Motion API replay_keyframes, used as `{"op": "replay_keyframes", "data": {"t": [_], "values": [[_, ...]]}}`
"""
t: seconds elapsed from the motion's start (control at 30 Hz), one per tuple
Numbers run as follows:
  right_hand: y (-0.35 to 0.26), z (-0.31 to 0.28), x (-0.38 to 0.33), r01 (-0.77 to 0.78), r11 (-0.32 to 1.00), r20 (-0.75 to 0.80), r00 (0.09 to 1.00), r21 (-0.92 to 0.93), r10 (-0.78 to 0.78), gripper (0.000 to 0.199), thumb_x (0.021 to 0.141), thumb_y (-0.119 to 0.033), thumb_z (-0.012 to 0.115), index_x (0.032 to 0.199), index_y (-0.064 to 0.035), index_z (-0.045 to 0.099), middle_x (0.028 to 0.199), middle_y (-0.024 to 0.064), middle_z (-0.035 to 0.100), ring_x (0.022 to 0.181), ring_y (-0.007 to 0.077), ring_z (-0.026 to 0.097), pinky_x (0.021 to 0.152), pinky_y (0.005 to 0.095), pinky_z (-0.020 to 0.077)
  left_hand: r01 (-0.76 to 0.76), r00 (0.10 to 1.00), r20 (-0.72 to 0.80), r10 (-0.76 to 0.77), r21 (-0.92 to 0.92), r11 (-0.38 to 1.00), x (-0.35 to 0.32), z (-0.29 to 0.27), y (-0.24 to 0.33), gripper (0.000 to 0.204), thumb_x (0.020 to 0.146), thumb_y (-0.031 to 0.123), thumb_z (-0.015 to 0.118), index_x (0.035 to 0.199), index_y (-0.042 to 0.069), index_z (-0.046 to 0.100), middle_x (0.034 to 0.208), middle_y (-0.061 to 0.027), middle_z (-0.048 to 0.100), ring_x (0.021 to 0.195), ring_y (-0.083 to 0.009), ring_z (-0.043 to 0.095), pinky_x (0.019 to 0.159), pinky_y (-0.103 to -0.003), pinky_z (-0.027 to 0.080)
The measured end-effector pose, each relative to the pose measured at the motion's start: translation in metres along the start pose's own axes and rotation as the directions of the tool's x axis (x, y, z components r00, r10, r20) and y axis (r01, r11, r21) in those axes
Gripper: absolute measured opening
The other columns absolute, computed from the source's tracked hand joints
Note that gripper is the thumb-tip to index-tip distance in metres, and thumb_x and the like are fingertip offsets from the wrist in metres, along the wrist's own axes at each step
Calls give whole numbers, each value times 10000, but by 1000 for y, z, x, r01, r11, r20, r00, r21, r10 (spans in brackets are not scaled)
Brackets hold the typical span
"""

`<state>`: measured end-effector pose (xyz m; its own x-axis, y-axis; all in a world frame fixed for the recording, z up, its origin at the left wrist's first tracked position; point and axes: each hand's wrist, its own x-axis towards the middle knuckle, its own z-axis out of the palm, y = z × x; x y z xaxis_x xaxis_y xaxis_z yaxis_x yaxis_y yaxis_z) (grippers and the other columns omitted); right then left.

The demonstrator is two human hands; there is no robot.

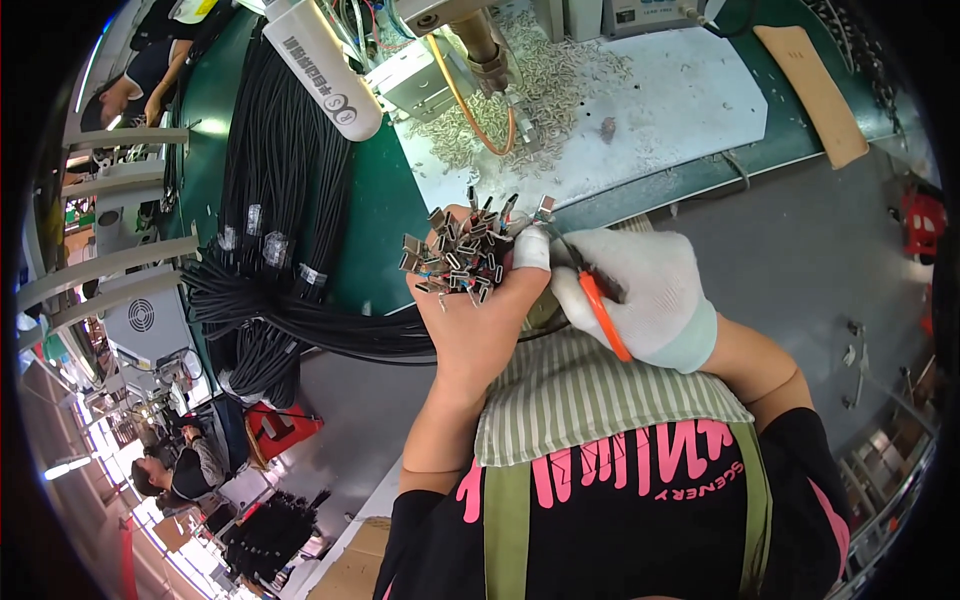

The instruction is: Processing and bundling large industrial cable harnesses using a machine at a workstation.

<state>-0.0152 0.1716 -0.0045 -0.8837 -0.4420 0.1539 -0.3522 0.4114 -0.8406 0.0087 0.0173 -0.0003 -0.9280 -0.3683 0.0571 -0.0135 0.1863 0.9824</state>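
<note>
My left hand [475,325], with white tape or a finger sleeve on its thumb, is closed around a bundle of black cables [395,335]. The cables end in many small metal plug connectors [460,250], which fan out above the fist. One connector [545,207] stands apart from the rest, beyond the thumb tip. In a white glove, my right hand [645,295] grips an orange-handled tool [604,312], possibly small nippers; its working end is mostly hidden by the fingers, close to the left thumb.
A machine head [485,65] stands over a white board [660,130] strewn with small pale metal bits [545,80]. Thick black cable coils [285,150] lie on the green table [375,245] to the left. A tan strip [812,95] rests at the far right. Two other people sit at left.
</note>
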Motion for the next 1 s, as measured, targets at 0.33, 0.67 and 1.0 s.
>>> {"op": "replay_keyframes", "data": {"t": [0.33, 0.67, 1.0], "values": [[6, -6, 9, -233, 947, 217, 958, 222, 185, 144, 793, -138, 648, 890, -32, 642, 629, 124, 569, 503, 223, 545, 507, 311, 441, 222, 974, 77, -213, -133, 966, 6, 2, -2, 185, 719, -17, 728, 828, 1, 579, 767, 15, 593, 683, -47, 525, 606, -209, 445], [-7, -18, 2, -108, 975, 54, 994, 197, 99, 197, 863, -104, 549, 1007, 25, 588, 829, 144, 649, 782, 193, 631, 717, 307, 480, 237, 941, 283, -188, -152, 959, -16, -40, -33, 207, 743, 117, 741, 849, 37, 582, 778, 7, 571, 664, -92, 530, 580, -274, 452], [-16, 23, 2, 240, 879, 166, 929, 411, -331, 296, 845, -139, 516, 1005, 110, 533, 1032, 220, 613, 1023, 294, 601, 923, 386, 449, -270, 859, 417, 296, -122, 955, -41, -16, -38, 321, 616, 137, 724, 863, -19, 593, 738, -138, 622, 689, -301, 607, 634, -376, 474]]}}
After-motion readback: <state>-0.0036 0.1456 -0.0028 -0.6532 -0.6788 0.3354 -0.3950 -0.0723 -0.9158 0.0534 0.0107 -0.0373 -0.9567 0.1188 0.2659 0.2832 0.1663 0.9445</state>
